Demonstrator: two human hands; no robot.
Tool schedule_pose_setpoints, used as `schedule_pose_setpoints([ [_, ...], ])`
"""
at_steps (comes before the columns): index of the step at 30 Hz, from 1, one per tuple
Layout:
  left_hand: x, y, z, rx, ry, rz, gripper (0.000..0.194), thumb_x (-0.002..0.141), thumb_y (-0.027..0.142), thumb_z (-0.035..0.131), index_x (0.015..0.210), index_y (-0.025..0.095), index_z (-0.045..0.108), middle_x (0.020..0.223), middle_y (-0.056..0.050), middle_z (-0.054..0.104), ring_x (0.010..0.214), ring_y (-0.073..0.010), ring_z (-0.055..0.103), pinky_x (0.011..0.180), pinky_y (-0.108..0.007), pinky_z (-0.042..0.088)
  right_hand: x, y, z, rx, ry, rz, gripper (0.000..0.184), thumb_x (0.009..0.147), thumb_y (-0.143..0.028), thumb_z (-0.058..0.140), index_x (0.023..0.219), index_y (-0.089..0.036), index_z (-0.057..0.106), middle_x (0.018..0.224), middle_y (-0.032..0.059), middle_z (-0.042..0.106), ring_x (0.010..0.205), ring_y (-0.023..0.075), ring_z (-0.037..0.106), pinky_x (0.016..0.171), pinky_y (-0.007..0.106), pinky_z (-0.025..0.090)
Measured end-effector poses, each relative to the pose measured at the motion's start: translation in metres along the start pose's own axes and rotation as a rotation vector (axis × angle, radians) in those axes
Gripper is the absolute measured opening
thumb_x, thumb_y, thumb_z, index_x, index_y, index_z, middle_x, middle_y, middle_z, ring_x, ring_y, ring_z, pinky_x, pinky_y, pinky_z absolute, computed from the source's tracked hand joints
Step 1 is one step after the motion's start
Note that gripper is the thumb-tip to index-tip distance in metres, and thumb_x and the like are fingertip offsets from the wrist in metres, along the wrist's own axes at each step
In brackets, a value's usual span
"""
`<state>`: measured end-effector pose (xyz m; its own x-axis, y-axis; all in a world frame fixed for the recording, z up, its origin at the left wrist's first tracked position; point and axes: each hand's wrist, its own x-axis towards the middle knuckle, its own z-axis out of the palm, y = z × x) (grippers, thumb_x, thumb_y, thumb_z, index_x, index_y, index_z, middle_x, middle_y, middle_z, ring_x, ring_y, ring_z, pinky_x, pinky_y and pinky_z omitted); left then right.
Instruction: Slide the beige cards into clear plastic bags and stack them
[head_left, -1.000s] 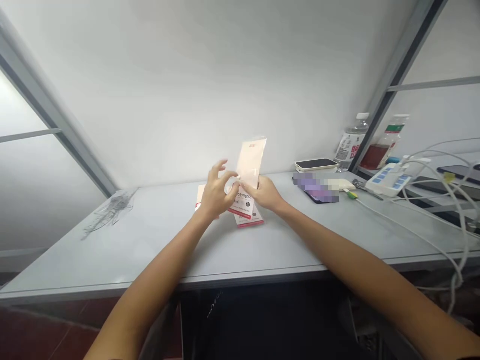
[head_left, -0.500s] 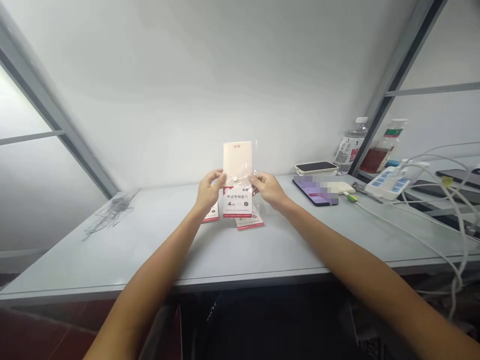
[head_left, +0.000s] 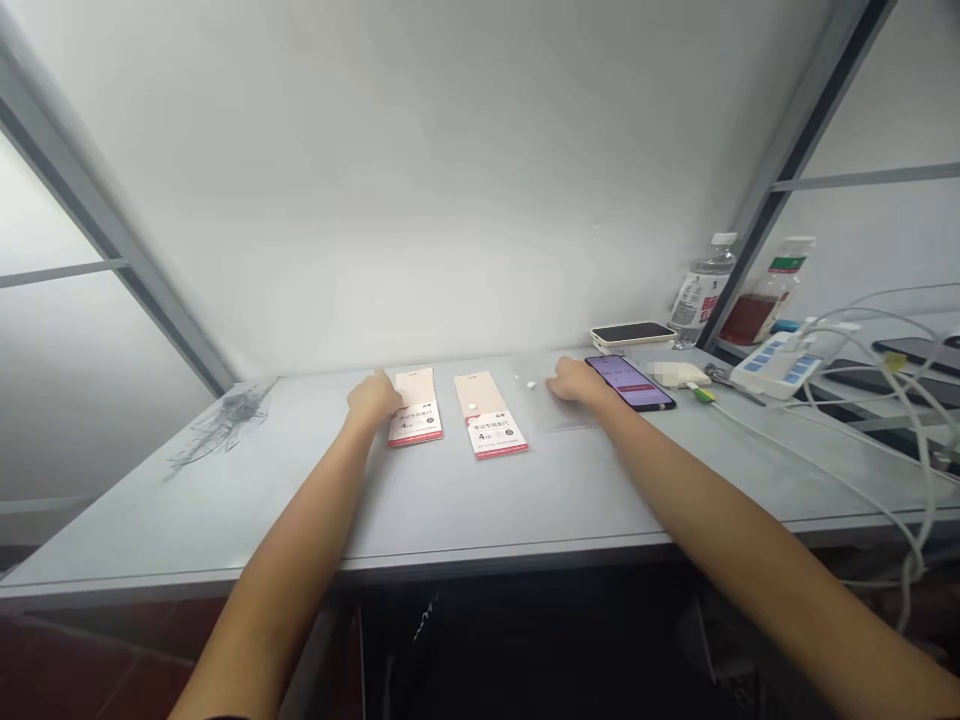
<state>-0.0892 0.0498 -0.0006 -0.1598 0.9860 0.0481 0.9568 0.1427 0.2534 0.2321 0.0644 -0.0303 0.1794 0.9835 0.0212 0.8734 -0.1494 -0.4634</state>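
Observation:
Two pink and white ruler-set packets lie flat side by side on the grey table: one packet at the left, the other packet in the middle. My left hand rests on the left packet's left edge, fingers curled down. A clear plastic sleeve with a white snap lies flat to the right of the packets. My right hand lies on the sleeve's far right part, beside a phone. The fingers of both hands are blurred.
A second phone on a pale case, two bottles and a white power strip with several cables crowd the right end. Crumpled clear plastic lies at the far left. A white wall stands behind.
Both hands held one packet upright above the table; now they have spread apart and dropped to the surface. The left packet and the clear sleeve now lie flat.

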Motion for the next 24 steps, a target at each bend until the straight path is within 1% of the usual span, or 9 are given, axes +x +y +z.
schedule_pose_setpoints([
  [2, -0.008, 0.013, 0.001, 0.037, 0.02, 0.02, 0.037, 0.076, 0.037, 0.046, 0.106, 0.016, 0.048, 0.091, -0.016, 0.065, 0.084, -0.0286, 0.061, 0.066, -0.036, 0.044, -0.001, 0.0, 0.0, -0.09, 0.007, 0.015, 0.032, 0.075, -0.023, 0.06, 0.103, -0.008, 0.059, 0.11, 0.0238, 0.059, 0.104, 0.0327, 0.056, 0.079, 0.038, 0.043],
  [4, -0.022, 0.033, 0.005, 0.056, 0.008, 0.146, 0.039, 0.079, 0.05, 0.04, 0.1, 0.02, 0.051, 0.092, -0.012, 0.066, 0.083, -0.0265, 0.061, 0.067, -0.034, 0.043, -0.003, -0.001, -0.002, -0.152, 0.004, 0.017, 0.03, 0.075, -0.021, 0.061, 0.101, -0.008, 0.06, 0.108, 0.0236, 0.059, 0.103, 0.0339, 0.056, 0.079, 0.039, 0.042],
  [6, -0.037, 0.053, 0.011, 0.103, -0.044, 0.291, 0.047, 0.076, 0.062, 0.038, 0.087, 0.02, 0.056, 0.087, -0.012, 0.066, 0.08, -0.0258, 0.061, 0.065, -0.032, 0.043, -0.005, -0.004, -0.005, -0.194, 0.01, 0.01, 0.027, 0.075, -0.019, 0.061, 0.099, -0.007, 0.061, 0.107, 0.024, 0.059, 0.102, 0.0347, 0.056, 0.078, 0.04, 0.042],
  [8, -0.051, 0.07, 0.02, 0.179, -0.098, 0.395, 0.047, 0.075, 0.061, 0.041, 0.083, 0.018, 0.058, 0.082, -0.012, 0.066, 0.074, -0.0253, 0.061, 0.064, -0.032, 0.042, -0.009, -0.008, -0.009, -0.219, 0.034, -0.019, 0.027, 0.077, -0.019, 0.059, 0.101, -0.007, 0.06, 0.11, 0.0246, 0.057, 0.104, 0.0345, 0.054, 0.078, 0.039, 0.042],
  [10, -0.06, 0.081, 0.028, 0.223, -0.12, 0.458, 0.04, 0.078, 0.051, 0.041, 0.083, 0.016, 0.059, 0.082, -0.013, 0.065, 0.074, -0.0258, 0.061, 0.063, -0.033, 0.042, -0.015, -0.015, -0.012, -0.224, 0.062, -0.089, 0.028, 0.081, -0.022, 0.056, 0.106, -0.01, 0.058, 0.114, 0.0217, 0.055, 0.108, 0.0311, 0.051, 0.079, 0.036, 0.041],
  [12, -0.062, 0.083, 0.031, 0.246, -0.115, 0.476, 0.032, 0.08, 0.039, 0.04, 0.082, 0.014, 0.061, 0.082, -0.015, 0.064, 0.073, -0.0268, 0.061, 0.061, -0.033, 0.042, -0.023, -0.025, -0.013, -0.197, 0.079, -0.203, 0.031, 0.085, -0.028, 0.051, 0.113, -0.015, 0.055, 0.116, 0.0153, 0.056, 0.108, 0.0251, 0.051, 0.081, 0.032, 0.039],
  [14, -0.06, 0.081, 0.032, 0.262, -0.101, 0.491, 0.03, 0.08, 0.033, 0.039, 0.079, 0.014, 0.062, 0.08, -0.016, 0.064, 0.072, -0.0276, 0.061, 0.06, -0.034, 0.041, -0.033, -0.036, -0.012, -0.115, 0.076, -0.348, 0.034, 0.087, -0.036, 0.046, 0.113, -0.016, 0.055, 0.109, 0.0112, 0.061, 0.099, 0.0213, 0.055, 0.078, 0.029, 0.04],
  [19, -0.054, 0.072, 0.029, 0.284, -0.091, 0.499, 0.035, 0.078, 0.043, 0.041, 0.068, 0.016, 0.061, 0.072, -0.012, 0.063, 0.068, -0.0251, 0.06, 0.06, -0.032, 0.041, -0.057, -0.054, -0.003, -0.062, -0.038, -0.411, 0.033, 0.086, -0.042, 0.043, 0.1, -0.019, 0.062, 0.099, 0.0072, 0.066, 0.087, 0.0199, 0.059, 0.066, 0.027, 0.038],
  [24, -0.055, 0.075, 0.028, 0.333, -0.079, 0.496, 0.02, 0.072, 0.031, 0.049, 0.07, 0.016, 0.061, 0.071, -0.013, 0.062, 0.066, -0.0235, 0.06, 0.057, -0.03, 0.04, -0.066, -0.059, 0.006, -0.104, -0.078, -0.463, 0.031, 0.085, -0.042, 0.043, 0.091, -0.02, 0.063, 0.091, 0.0062, 0.067, 0.077, 0.0185, 0.059, 0.057, 0.026, 0.035],
])
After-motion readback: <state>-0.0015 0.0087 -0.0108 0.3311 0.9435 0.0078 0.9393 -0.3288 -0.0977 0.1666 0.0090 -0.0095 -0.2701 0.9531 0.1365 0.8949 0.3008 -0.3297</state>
